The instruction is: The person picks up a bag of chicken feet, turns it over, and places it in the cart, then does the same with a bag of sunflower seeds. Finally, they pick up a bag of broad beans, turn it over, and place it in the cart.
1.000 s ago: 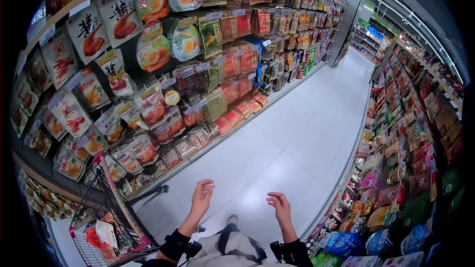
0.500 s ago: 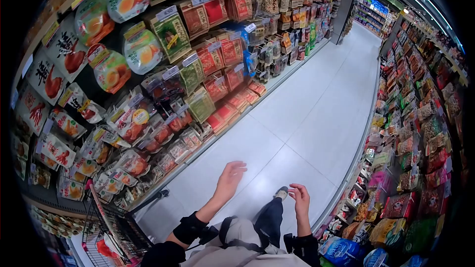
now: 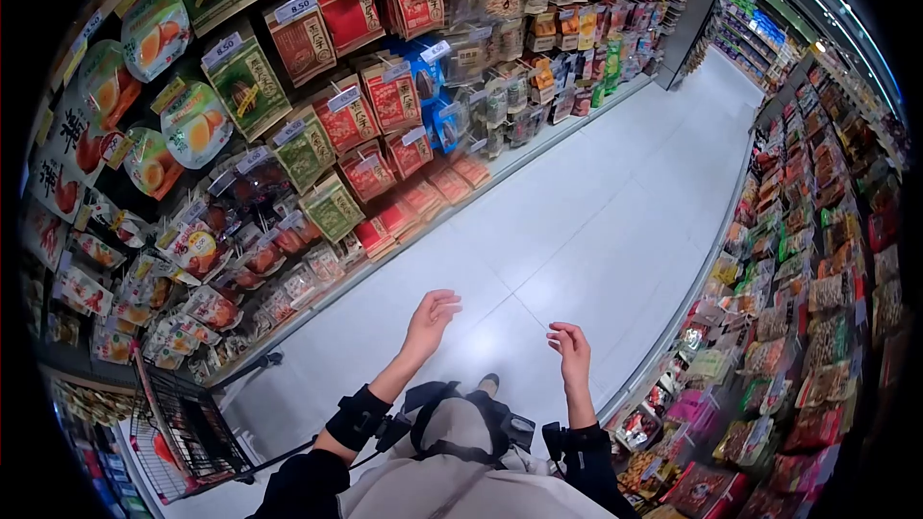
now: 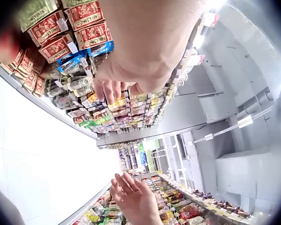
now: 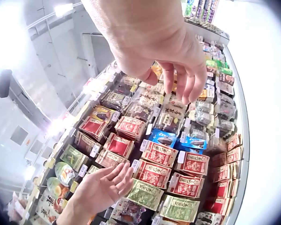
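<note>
Both hands hang in the air over the aisle floor in the head view, with nothing held. My left hand [image 3: 428, 324] has its fingers loosely bent, pointing right; in the left wrist view the same hand [image 4: 131, 70] shows relaxed fingers in front of the packets. The right hand [image 3: 571, 354] is a short way to the right, its fingers loosely curved, and appears in the right wrist view [image 5: 154, 51] with fingers hanging down. The two hands are apart. Nearest on the left are hanging red packets [image 3: 365, 175] and green packets [image 3: 332, 209], not touched.
A wire shopping cart [image 3: 192, 428] with something red inside stands at lower left beside the shelving. Packed shelves [image 3: 817, 259] line the right side. Pale floor [image 3: 596, 192] runs between them toward a pillar [image 3: 700, 14] and more shelves farther off.
The shelves have shifted left and down in the head view, and the cart lies farther left. Both hands stay raised and empty; the feet have changed position.
</note>
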A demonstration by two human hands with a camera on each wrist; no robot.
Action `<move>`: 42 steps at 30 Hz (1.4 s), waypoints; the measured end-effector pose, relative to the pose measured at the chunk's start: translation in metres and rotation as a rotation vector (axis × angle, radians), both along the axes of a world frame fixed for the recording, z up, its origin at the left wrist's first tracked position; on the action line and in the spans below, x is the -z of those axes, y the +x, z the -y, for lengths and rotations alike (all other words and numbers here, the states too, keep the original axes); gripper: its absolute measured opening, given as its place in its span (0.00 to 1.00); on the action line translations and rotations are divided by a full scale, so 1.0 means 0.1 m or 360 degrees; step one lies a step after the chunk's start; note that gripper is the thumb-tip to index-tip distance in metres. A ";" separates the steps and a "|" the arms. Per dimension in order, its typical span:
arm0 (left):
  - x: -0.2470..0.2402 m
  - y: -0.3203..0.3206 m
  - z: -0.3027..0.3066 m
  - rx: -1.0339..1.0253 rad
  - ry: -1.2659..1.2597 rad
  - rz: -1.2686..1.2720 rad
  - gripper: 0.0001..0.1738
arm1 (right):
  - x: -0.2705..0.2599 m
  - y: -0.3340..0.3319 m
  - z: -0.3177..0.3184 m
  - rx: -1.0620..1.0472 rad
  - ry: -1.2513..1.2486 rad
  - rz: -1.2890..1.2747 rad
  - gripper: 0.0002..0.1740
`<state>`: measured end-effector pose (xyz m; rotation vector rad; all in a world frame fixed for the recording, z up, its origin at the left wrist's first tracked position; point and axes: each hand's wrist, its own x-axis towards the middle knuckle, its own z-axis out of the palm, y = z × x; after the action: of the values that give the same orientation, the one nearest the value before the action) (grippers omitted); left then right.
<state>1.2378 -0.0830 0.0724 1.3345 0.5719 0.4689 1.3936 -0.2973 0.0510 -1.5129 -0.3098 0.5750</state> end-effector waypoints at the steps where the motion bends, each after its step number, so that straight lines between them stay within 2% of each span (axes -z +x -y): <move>1: -0.03 0.10 -0.02 -0.0041 -0.0043 0.0006 0.17 | -0.02 0.13 -0.04 -0.0014 0.0008 -0.0009 0.10; 11: 0.25 0.79 -0.52 -0.0342 -0.0152 0.0001 0.15 | 0.38 0.90 -0.72 -0.0417 -0.0119 -0.0146 0.10; 13: 0.34 0.92 -0.73 -0.0396 -0.0122 -0.0053 0.15 | 0.52 1.13 -0.88 -0.0518 -0.0177 -0.0098 0.11; 19: 0.63 1.54 -1.59 -0.0564 -0.0075 -0.0122 0.14 | 0.71 2.09 -1.49 -0.0491 -0.0287 -0.0068 0.11; 23: 0.63 2.12 -1.96 -0.0574 -0.0225 -0.0110 0.13 | 0.65 2.64 -1.89 -0.0532 -0.0369 -0.0084 0.11; 27: 0.56 2.77 -2.23 -0.0367 -0.0167 0.0019 0.13 | 0.59 3.11 -2.25 -0.0502 -0.0315 0.0057 0.11; 31: 0.30 3.31 -2.35 -0.0295 -0.0134 0.0062 0.11 | 0.56 3.42 -2.53 -0.0484 -0.0290 0.0007 0.11; 36: 0.32 3.73 -2.40 -0.0285 -0.0130 0.0055 0.12 | 0.65 3.85 -2.74 -0.0492 -0.0283 -0.0051 0.10; 42: 0.46 4.22 -2.34 -0.0362 -0.0088 -0.0020 0.12 | 0.71 4.72 -2.99 -0.0618 -0.0214 -0.0061 0.11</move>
<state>1.6596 0.1514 0.0266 1.2262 0.7463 0.6262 1.8654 0.0018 -0.0199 -1.5782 -0.5509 0.9460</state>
